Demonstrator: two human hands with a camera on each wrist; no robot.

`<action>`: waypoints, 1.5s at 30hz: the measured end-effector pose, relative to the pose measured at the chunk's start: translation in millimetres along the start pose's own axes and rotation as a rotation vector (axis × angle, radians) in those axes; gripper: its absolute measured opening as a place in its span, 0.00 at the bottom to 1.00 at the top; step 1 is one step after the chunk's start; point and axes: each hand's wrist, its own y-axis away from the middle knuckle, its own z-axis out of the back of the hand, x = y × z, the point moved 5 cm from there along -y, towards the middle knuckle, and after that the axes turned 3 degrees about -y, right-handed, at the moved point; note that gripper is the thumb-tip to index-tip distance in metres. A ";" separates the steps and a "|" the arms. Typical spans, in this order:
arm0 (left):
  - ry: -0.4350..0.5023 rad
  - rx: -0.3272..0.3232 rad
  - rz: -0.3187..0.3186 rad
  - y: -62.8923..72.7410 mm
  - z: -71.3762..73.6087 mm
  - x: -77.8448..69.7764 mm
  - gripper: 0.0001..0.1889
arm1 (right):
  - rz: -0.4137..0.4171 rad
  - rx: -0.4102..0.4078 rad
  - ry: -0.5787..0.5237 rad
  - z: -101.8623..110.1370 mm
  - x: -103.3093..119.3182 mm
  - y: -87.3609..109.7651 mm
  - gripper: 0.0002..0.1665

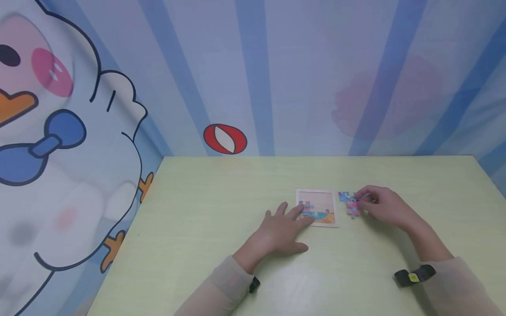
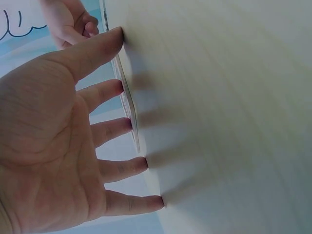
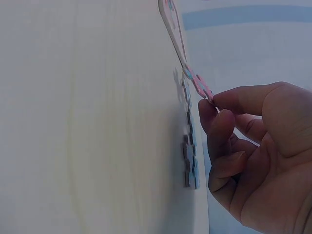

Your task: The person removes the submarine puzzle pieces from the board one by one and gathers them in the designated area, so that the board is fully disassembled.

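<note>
A square jigsaw tray with a pale rim lies on the table; fitted pieces with an orange and teal picture fill its lower part. My left hand has its fingers spread, some fingertips on the tray's left side and the others on the table. In the left wrist view the palm faces the camera and holds nothing. Just right of the tray, my right hand pinches a pink jigsaw piece between thumb and forefinger, tilted above the table. Loose blue jigsaw pieces lie beside its fingertips.
The pale yellow-green table ends at a blue striped cloth backdrop. A large cartoon duck is printed on the cloth at left. A black wrist strap sits at the right sleeve.
</note>
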 end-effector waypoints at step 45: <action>0.038 -0.009 0.000 3.1 3.2 0.2 0.40 | -0.045 -0.024 0.062 5.6 2.5 7.9 0.12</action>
